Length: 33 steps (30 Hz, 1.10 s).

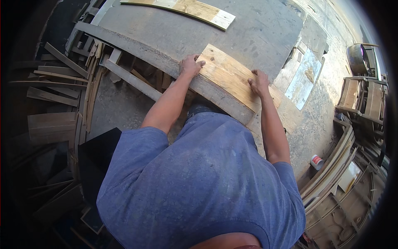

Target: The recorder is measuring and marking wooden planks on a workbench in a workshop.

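Note:
A pale wooden board (228,73) with knots and a lengthwise seam lies at the near edge of a grey workbench (258,40). My left hand (190,66) grips its left end, the thumb towards the top face. Near the board's far edge, my right hand (260,83) holds it with fingers curled and thumb on the surface. My right forearm hides part of the right end. Farther across the bench rests a second wooden board (192,11), lighter at one end.
Timber offcuts (62,74) are piled at left beside a black panel (98,162). Beyond the bench's right end lies a shiny sheet (304,79). A can (317,162) sits on the floor at right, near stacked curved strips (332,168) and wooden frames (362,98).

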Available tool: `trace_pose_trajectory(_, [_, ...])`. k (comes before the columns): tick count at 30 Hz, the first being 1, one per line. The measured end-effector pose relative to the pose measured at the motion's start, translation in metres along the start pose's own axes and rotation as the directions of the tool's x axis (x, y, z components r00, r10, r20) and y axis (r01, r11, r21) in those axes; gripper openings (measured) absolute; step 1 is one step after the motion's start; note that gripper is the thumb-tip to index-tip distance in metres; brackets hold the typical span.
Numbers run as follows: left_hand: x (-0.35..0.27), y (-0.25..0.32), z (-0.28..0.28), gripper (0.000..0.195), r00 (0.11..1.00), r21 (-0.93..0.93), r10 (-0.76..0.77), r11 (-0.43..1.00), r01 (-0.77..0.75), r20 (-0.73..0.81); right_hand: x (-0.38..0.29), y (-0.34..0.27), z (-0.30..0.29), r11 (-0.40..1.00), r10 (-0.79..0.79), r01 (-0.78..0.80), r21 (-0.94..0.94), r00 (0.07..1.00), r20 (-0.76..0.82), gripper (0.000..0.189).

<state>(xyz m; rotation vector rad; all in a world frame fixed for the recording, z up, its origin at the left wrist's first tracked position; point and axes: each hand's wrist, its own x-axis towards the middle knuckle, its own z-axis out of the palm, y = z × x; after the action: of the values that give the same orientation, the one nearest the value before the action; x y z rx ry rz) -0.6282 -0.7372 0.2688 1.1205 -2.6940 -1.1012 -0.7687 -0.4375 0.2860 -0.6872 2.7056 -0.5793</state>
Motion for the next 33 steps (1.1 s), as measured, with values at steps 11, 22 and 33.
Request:
trace_pose_trajectory(11, [0.004,-0.01,0.007,0.045,0.992,0.054,0.067,0.997,-0.061,-0.106,0.004,0.002,0.009,1.0,0.002,-0.002,-0.007,1.0,-0.014,0.043])
trace_pose_trajectory(22, [0.008,-0.011,0.006,0.044,0.994,-0.02,0.065,0.998,-0.067,-0.084,0.003,0.01,0.017,0.995,-0.095,0.097,0.004,0.988,-0.121,0.043])
trace_pose_trajectory(33, [-0.002,0.002,0.005,0.05,0.994,0.081,0.023,0.997,-0.014,-0.109,-0.001,0.001,0.006,0.997,-0.033,0.03,-0.064,0.999,-0.036,0.046])
